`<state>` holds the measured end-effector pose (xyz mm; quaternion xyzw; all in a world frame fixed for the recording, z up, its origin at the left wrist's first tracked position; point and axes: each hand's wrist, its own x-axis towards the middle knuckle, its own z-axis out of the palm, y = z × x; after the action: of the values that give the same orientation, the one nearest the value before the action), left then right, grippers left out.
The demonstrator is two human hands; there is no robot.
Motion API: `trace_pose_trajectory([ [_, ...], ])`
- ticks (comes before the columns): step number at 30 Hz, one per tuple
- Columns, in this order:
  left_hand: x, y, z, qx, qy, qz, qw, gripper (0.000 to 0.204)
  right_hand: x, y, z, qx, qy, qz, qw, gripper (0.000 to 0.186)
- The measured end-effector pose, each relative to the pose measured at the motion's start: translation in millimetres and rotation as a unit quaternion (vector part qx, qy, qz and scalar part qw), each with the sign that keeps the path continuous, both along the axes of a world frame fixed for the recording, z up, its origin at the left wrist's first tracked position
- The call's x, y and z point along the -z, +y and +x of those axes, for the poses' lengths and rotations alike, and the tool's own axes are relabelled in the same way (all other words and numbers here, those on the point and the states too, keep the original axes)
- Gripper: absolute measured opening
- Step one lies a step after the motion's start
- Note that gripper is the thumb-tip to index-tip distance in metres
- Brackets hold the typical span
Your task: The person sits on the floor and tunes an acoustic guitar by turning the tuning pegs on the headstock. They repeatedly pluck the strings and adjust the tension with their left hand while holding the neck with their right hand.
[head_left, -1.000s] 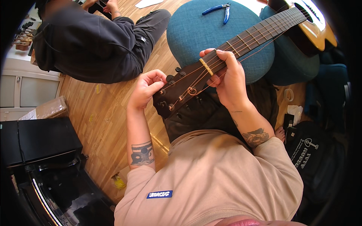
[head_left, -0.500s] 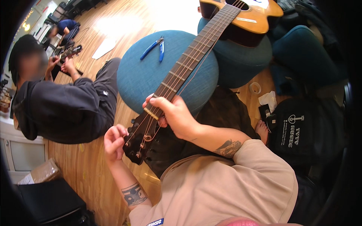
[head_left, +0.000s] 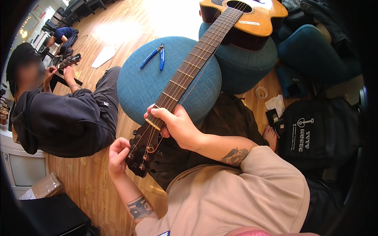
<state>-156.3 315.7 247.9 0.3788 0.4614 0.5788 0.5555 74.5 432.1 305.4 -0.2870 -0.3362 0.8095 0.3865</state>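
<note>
Dark headstock (head_left: 139, 152) lower in view

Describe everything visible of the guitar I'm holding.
The guitar lies diagonally, dark headstock toward you, glossy golden body cropped at the picture's top. Its dark neck has metal-looking frets, a pale nut and strings; a string end curls at the headstock. The body, with a round soundhole and whitish label, appears to rest on a blue stool. Your right hand grips the neck by the nut; your left hand is at the headstock's edge.
</note>
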Motion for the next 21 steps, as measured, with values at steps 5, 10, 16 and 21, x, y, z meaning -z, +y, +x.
trace_pose_trajectory([
  [5, 22.5, -7.2, -15.5, 0.005, 0.000, 0.009, 1.000, 0.015, 3.6, -0.9, 0.6, 0.005, 0.003, 0.004, 1.000, 0.022],
  [10, 20.2, 2.0, -23.3, 0.012, 0.121, 0.016, 0.992, 0.031, 8.0, 0.4, -3.5, 0.009, -0.034, 0.023, 0.999, 0.020],
  [16, 9.2, 6.9, -4.6, 0.006, -0.047, 0.087, 0.995, 0.026, 5.7, 0.8, 3.9, 0.036, -0.018, 0.001, 0.999, 0.021],
  [21, 13.8, 0.8, -3.9, -0.004, -0.061, 0.050, 0.997, 0.027, 3.2, -2.9, 0.4, 0.018, -0.007, 0.005, 1.000, 0.022],
])
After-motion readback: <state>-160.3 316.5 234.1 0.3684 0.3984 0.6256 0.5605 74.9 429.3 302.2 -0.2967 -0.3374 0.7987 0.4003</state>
